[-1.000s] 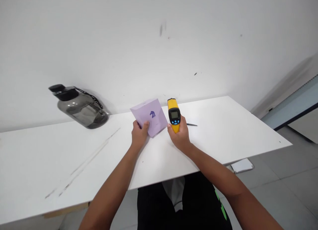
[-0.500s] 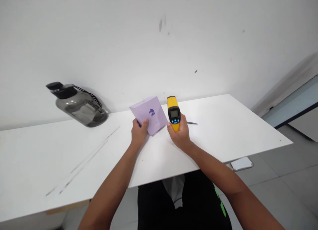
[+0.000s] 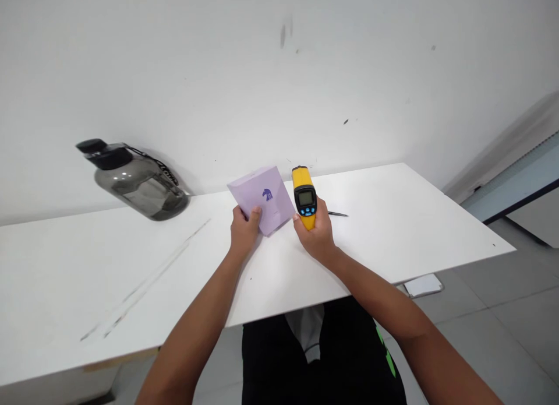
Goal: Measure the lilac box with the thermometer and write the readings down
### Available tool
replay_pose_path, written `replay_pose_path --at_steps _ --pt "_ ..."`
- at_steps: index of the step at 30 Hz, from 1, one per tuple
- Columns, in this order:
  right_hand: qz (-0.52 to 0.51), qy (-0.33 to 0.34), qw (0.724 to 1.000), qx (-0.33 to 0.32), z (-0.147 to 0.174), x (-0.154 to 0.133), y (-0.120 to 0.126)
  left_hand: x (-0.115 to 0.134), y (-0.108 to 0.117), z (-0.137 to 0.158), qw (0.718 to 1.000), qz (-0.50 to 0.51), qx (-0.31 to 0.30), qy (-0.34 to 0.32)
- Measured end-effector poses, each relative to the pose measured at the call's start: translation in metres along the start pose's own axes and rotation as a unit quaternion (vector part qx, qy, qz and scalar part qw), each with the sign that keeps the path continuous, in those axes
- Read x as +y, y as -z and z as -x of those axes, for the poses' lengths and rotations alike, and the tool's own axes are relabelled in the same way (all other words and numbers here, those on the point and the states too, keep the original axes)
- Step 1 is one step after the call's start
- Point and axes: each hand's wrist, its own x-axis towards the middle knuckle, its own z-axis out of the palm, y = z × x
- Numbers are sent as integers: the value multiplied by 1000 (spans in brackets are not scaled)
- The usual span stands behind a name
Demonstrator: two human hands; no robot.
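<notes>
Gripped in left hand (image 3: 243,231), over white table (image 3: 384,236): purple packet (image 3: 274,211), of hidden contents. Clasped in right hand (image 3: 319,233), just beside: yellow-and-black thermometer gun (image 3: 302,180). Farther left: translucent bottle (image 3: 140,186), black-capped, of indistinct contents.

Matt paper pkt (image 3: 271,205), plastic thermom. (image 3: 304,194); glossy plastic btl (image 3: 140,186)

A pale purple packet (image 3: 275,204) (a dark horse-head mark on its face) tilts in the left grip (image 3: 244,231); just beside it, a yellow-and-black device (image 3: 302,180) sits in the right grip (image 3: 321,235), screen and blue buttons showing.
</notes>
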Motion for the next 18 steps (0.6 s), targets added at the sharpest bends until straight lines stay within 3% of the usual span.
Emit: replay_pose_path --at_steps 18 --pt "9 17 1000 8 0 0 -1 -3 -1 -1 1000 14 2 -9"
